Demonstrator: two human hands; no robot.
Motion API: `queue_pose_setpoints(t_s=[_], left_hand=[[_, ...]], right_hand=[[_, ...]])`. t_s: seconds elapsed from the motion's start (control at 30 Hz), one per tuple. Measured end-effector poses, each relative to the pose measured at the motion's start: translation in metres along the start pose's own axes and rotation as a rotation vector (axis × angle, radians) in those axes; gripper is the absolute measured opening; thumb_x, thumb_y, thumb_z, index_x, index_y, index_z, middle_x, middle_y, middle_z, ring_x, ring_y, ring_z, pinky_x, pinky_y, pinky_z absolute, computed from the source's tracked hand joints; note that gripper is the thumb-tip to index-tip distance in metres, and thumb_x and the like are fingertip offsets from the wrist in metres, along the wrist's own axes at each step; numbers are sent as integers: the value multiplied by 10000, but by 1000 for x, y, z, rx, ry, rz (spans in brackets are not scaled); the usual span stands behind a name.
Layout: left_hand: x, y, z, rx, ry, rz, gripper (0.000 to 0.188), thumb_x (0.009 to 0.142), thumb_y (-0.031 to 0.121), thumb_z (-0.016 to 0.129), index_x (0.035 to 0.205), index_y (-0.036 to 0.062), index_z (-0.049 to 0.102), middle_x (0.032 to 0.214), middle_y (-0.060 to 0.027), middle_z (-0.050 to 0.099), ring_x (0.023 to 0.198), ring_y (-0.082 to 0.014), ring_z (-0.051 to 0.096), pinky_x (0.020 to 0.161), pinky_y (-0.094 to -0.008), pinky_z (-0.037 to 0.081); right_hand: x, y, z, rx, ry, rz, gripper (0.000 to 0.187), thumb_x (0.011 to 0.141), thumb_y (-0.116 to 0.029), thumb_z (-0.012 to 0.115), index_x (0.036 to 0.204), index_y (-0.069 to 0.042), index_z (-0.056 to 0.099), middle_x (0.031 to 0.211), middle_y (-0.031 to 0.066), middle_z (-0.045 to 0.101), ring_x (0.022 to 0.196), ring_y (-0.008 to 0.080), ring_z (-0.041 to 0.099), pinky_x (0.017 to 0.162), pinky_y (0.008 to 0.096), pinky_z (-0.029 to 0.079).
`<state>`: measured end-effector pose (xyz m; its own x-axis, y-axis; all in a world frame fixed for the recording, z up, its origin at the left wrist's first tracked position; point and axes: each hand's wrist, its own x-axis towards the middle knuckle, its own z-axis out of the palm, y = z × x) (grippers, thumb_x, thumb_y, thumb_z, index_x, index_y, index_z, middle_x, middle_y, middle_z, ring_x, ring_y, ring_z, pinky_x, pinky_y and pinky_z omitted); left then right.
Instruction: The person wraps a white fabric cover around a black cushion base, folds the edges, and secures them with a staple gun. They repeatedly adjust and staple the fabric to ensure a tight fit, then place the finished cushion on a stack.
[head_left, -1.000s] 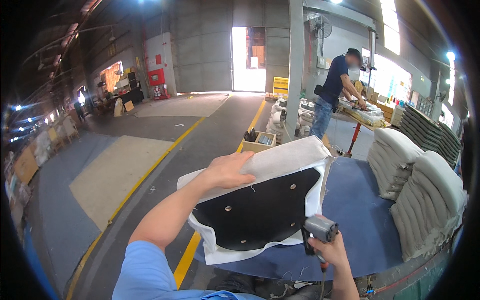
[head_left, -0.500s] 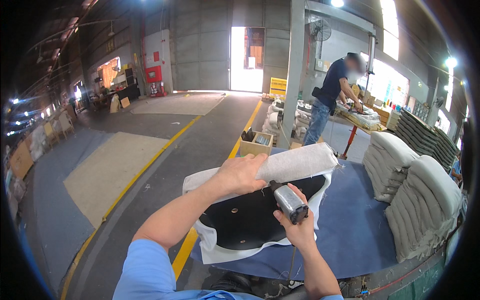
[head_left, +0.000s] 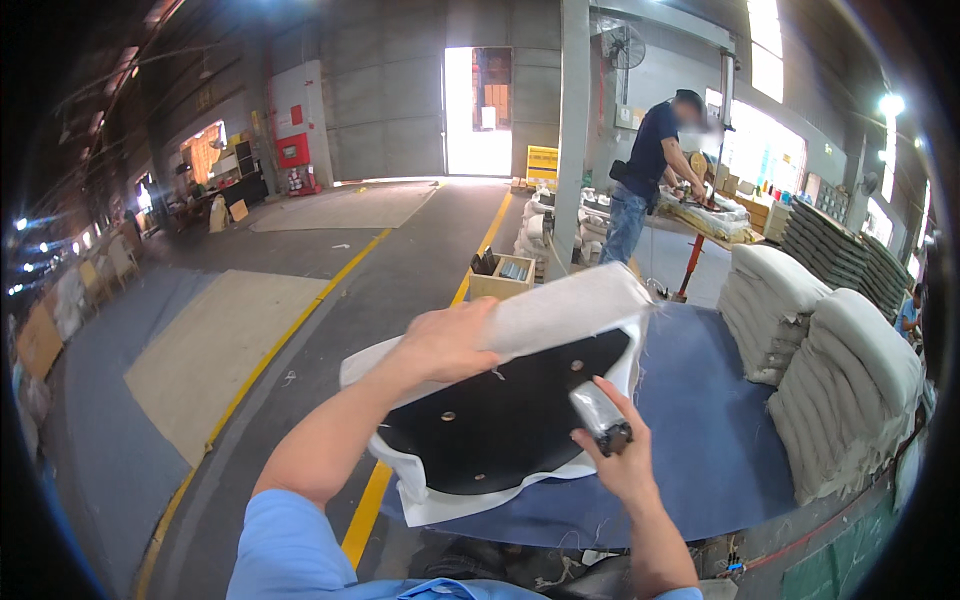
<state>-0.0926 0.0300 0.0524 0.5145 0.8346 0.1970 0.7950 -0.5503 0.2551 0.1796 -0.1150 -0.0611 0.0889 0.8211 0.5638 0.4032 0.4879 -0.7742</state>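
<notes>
A black seat panel (head_left: 520, 420) with several holes lies bottom up on the work table, white fabric (head_left: 435, 500) showing around its edge. Along its far side runs a padded light grey fabric part (head_left: 570, 310). My left hand (head_left: 447, 345) grips the near edge of this part, thumb toward the panel. In my right hand (head_left: 622, 440) is a staple gun (head_left: 600, 412) with a silver body and black end. It is held over the panel's right part; its nose is blurred and I cannot tell whether it touches anything.
A blue-covered table (head_left: 690, 420) carries stacked grey cushion covers (head_left: 845, 390) at the right. A wooden box (head_left: 500, 278) of metal strips stands beyond the panel. Past a grey post (head_left: 573, 130), a co-worker (head_left: 645, 170) bends over another bench. Yellow lines (head_left: 300, 340) mark the floor at left.
My right hand has drawn the staple gun back from the padded part's edge, toward the right. My left hand has slid left along that part. The view has shifted slightly.
</notes>
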Motion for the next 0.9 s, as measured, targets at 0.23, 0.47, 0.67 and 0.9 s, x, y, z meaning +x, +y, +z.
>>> queue_pose_setpoints(t_s=[0.23, 0.47, 0.67, 0.9], left_hand=[[-80, -77, -11, -193, 36, -309, 855, 864, 451, 812, 1547, 61, 476, 1427, -228, 667, 1342, -390, 637, 1123, -476, 492], [-109, -58, -21, -107, -14, -472, 881, 872, 496, 814, 1502, -10, 461, 1370, -282, 679, 1301, -434, 656, 1116, -480, 494], [-71, 11, -33, -201, -151, -209, 946, 947, 556, 739, 1576, -41, 363, 1435, -323, 618, 1323, -445, 636, 1135, -473, 475], [-21, 61, 96, -819, -602, 384, 895, 1121, 666, 337, 1744, 87, 59, 1792, -226, 154, 1657, -336, 190, 1329, -427, 224]], right_hand=[[-87, 145, -107, -815, 9, 430, 717, 815, 48, 702, 1473, -226, 625, 1382, 175, 601, 1195, 419, 675, 997, 471, 563], [-144, 211, -126, -1143, -191, 658, 800, 763, -5, 813, 1490, -252, 587, 1498, 148, 490, 1259, 413, 612, 1011, 508, 559], [-75, 142, -95, -564, -333, 493, 747, 922, -251, 808, 1602, -182, 506, 1504, 221, 550, 1340, 382, 592, 1105, 479, 502], [-28, -4, -69, 605, -59, 493, 760, 1110, -585, 510, 1625, -35, 406, 1487, 150, 608, 1363, 283, 604, 1132, 452, 503]])
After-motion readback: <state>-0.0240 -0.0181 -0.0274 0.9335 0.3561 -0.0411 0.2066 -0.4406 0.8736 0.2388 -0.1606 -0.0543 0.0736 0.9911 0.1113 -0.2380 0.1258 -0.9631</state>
